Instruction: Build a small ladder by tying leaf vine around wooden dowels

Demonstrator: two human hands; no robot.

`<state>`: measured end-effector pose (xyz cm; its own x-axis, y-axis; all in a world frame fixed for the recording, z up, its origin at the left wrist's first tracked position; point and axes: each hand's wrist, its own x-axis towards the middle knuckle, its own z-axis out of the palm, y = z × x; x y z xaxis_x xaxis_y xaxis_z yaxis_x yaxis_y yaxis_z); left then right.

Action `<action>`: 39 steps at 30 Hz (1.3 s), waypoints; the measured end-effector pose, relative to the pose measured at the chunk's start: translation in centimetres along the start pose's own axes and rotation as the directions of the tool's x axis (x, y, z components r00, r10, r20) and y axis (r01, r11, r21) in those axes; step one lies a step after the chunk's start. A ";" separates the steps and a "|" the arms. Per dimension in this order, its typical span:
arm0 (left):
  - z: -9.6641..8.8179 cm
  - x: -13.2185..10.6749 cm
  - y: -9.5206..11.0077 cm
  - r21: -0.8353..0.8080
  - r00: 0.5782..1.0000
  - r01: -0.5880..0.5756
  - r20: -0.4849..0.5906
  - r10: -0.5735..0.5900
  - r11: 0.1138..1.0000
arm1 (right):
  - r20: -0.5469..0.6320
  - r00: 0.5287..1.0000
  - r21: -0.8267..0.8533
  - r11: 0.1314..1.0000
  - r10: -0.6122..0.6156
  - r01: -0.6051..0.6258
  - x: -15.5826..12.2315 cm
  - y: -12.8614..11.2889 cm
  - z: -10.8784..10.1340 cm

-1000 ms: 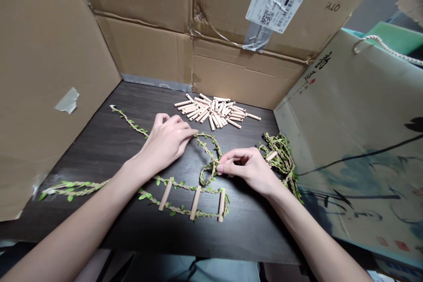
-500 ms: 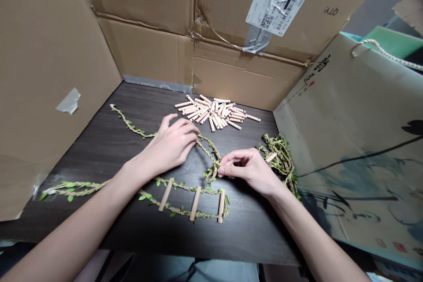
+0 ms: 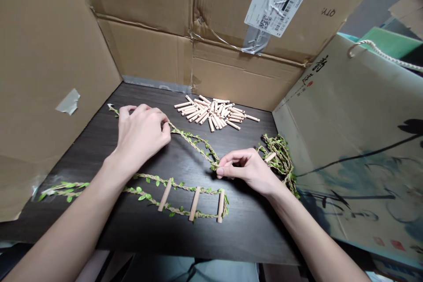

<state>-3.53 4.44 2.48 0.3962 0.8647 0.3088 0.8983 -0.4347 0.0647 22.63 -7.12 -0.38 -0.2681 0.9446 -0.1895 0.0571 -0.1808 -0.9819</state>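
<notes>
Green-leafed twine garland [image 3: 194, 143] stretches taut from the half-curled left hand [image 3: 142, 134], gripping it at the fingertips, to the right hand [image 3: 246, 169], pinching it between thumb and fingers.

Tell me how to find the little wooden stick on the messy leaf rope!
On the dark table, find the tangled bundle of leafy twine at the right side. Beside the right hand, one wooden peg lies on it, alone, neither in the big pile of pegs nor in the ladder.

The twine vine [image 3: 194, 144] is tan with small green leaves, the wooden rungs [image 3: 194, 204] pale beige, the bench [image 3: 148, 238] dark brown, perhaps wood-grained.
</notes>
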 end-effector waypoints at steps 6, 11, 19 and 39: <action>0.0 0.0 -0.8 0.012 0.999 0.052 -0.011 -0.052 0.999 | 0.022 1.000 -0.021 1.000 0.003 -0.002 0.0 -0.1 0.1; 0.2 -0.2 0.5 -0.179 0.983 -0.172 -0.101 0.156 0.969 | 0.021 1.000 -0.015 1.000 0.004 -0.004 0.1 0.2 0.2; 0.8 -2.9 5.9 -0.801 0.790 -0.225 0.184 0.585 0.555 | 0.008 1.000 0.015 1.000 0.004 -0.004 0.1 0.3 0.1; 0.6 -1.9 4.7 -0.788 0.867 -0.091 0.238 0.437 0.610 | 0.013 1.000 0.003 1.000 0.024 -0.024 0.1 0.1 0.0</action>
<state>0.00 0.88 1.61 0.7814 0.6201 0.0698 0.3620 -0.5415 0.7588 22.56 -7.03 -0.56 -0.2787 0.9365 -0.2127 0.0601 -0.2040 -0.9771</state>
